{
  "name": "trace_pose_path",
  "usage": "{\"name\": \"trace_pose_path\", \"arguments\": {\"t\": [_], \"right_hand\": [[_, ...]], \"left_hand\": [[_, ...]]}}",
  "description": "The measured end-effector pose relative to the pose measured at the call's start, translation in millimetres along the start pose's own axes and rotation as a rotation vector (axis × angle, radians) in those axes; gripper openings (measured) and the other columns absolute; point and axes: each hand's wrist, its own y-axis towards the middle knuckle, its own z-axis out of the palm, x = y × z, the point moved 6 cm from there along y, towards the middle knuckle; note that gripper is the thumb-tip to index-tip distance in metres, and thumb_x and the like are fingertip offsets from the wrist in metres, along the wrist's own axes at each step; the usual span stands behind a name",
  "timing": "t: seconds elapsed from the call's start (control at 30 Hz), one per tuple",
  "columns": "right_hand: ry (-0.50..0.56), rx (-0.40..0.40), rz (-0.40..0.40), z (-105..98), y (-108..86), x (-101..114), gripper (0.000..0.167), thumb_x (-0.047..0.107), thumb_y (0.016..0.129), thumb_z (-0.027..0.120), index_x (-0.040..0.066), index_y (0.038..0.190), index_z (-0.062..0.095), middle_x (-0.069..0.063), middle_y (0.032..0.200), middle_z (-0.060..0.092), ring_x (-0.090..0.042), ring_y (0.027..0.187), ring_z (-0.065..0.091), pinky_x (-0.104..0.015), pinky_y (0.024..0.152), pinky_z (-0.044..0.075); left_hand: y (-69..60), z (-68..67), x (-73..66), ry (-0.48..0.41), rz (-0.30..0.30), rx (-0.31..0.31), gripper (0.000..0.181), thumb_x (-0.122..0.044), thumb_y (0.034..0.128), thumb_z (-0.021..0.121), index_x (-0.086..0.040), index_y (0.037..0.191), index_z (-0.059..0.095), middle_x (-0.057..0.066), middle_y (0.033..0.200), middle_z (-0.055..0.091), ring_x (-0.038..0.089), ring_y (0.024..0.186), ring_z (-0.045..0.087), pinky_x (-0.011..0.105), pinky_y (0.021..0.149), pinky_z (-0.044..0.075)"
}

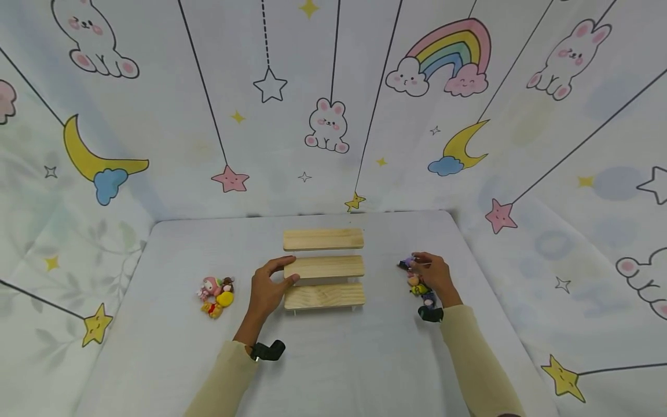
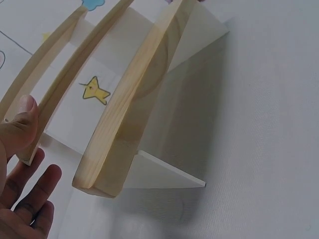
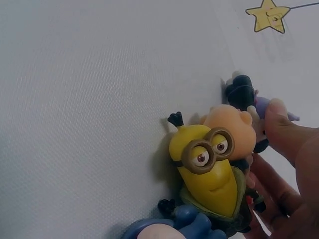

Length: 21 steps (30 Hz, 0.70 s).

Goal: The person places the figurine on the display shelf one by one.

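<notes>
A three-step wooden display rack [image 1: 324,267] with pale boards on white supports stands mid-table. My left hand [image 1: 267,291] holds the left end of its middle board; in the left wrist view the thumb lies on the board [image 2: 75,64] and the fingers are below. To the right, my right hand [image 1: 439,273] pinches a small purple and black figurine [image 3: 243,92], partly hidden by the thumb. Close beside it lie a yellow minion figurine [image 3: 209,181], a figurine with a round peach head [image 3: 232,127] and a blue one [image 3: 194,224], cut off by the frame.
Left of the rack lies a cluster of small figurines, among them a pink one [image 1: 211,285], a yellow one [image 1: 225,299] and an orange one [image 1: 212,310]. A white cloth [image 1: 323,365] covers the table. Printed curtains [image 1: 281,139] hang behind and at both sides.
</notes>
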Motion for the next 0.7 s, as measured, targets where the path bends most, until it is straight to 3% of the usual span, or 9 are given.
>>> {"name": "trace_pose_path", "arguments": {"t": [0.3,0.57,0.7], "right_hand": [[-0.024,-0.033,-0.054,7.6,3.5,0.6,0.036,0.032,0.108,0.064,0.005,0.131,0.067,-0.023,0.135,0.068,-0.042,0.124,0.065,-0.058,0.103,0.054],[-0.002,-0.100,-0.113,10.7,-0.2,17.4,0.030,0.031,0.108,0.065,0.006,0.124,0.063,-0.023,0.134,0.068,-0.043,0.132,0.059,-0.064,0.116,0.043],[0.044,-0.138,-0.138,9.6,-1.7,27.2,0.030,0.034,0.107,0.067,0.008,0.121,0.062,-0.017,0.122,0.072,-0.035,0.119,0.064,-0.057,0.112,0.046]], "left_hand": [[-0.6,-0.6,-0.2,-0.003,0.001,0.000,0.046,-0.026,0.0879,0.089,-0.019,0.132,0.076,0.005,0.136,0.074,0.031,0.128,0.066,0.058,0.119,0.041],[-0.2,-0.4,-1.9,-0.005,0.011,-0.002,0.046,-0.026,0.0879,0.089,-0.018,0.131,0.076,0.006,0.137,0.074,0.031,0.128,0.066,0.057,0.119,0.041],[-0.3,0.0,-1.1,-0.004,0.014,-0.004,0.045,-0.026,0.0880,0.088,-0.018,0.131,0.076,0.006,0.136,0.074,0.031,0.128,0.066,0.057,0.120,0.041]]}}
